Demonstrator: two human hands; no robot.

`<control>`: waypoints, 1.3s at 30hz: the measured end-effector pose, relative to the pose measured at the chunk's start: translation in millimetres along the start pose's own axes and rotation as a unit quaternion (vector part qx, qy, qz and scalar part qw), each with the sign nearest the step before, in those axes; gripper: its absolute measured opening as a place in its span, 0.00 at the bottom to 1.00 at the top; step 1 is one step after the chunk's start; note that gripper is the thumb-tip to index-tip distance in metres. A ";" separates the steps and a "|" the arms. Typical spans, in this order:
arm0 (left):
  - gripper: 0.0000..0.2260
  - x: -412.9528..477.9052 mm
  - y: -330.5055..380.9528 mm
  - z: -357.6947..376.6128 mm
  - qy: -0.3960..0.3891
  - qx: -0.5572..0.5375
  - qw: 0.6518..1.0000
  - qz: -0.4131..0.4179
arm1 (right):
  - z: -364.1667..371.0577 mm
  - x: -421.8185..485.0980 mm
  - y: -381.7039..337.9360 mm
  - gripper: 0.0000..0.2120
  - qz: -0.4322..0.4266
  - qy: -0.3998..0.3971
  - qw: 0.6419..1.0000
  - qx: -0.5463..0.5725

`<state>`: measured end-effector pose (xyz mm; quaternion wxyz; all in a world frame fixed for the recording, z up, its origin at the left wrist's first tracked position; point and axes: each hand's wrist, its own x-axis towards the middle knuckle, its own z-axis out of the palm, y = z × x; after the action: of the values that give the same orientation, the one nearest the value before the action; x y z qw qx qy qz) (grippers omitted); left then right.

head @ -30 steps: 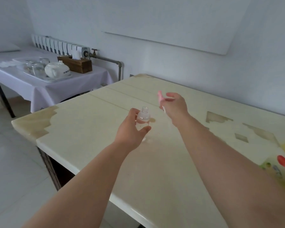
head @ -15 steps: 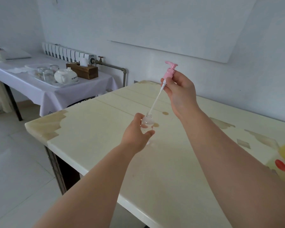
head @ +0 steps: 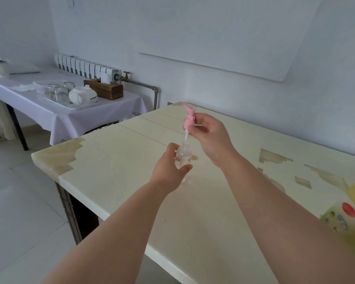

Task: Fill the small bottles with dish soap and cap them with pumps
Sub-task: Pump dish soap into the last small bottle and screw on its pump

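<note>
A small clear bottle (head: 183, 155) stands upright on the cream table (head: 115, 160), and my left hand (head: 169, 170) grips its body from the near left. Just above it, my right hand (head: 210, 136) pinches a pink pump (head: 188, 117) by its collar. The pump's white tube runs down into the bottle's open neck, and the collar hangs a little above the neck. A yellow-green dish soap container (head: 348, 214) shows at the right edge, partly cut off.
Left of the table is open tiled floor (head: 19, 201). Behind it stands a side table (head: 39, 107) with a white cloth, carrying a tray of glasses, a white teapot (head: 82, 96) and a wooden box (head: 106, 90). A radiator and pipe line the wall.
My right hand raised the pump, fed its tube into the bottle's neck, then lowered it so most of the tube is inside. My left hand kept its grip on the bottle.
</note>
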<state>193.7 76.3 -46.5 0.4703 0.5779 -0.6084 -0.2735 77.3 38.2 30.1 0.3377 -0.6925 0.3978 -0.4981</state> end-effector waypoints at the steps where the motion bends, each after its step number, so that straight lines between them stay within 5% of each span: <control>1: 0.15 0.0 0.1 0.0 -0.001 -0.001 1.000 0.000 | -0.5 -2.5 3.7 0.07 0.011 0.001 1.000 0.002; 18: 0.15 -0.8 -1.7 0.4 0.002 -0.013 1.000 0.000 | 2.0 -28.1 17.5 0.05 0.044 -0.027 0.998 -0.026; 28: 0.15 -0.8 -1.4 0.3 -0.004 -0.013 1.000 -0.003 | 2.9 -42.1 11.4 0.17 0.063 -0.016 0.997 0.039; 34: 0.15 0.1 -1.3 0.8 0.001 -0.009 1.000 -0.003 | -3.0 -48.4 20.7 0.15 0.071 0.120 0.990 0.013; 39: 0.15 1.2 -2.9 1.5 0.000 -0.011 1.000 0.000 | 8.5 -42.9 11.4 0.26 0.110 0.024 0.993 0.023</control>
<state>193.8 74.3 -49.3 0.4767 0.5723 -0.6053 -0.2806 75.0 71.6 -0.2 0.3962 -0.6246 0.4679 -0.4837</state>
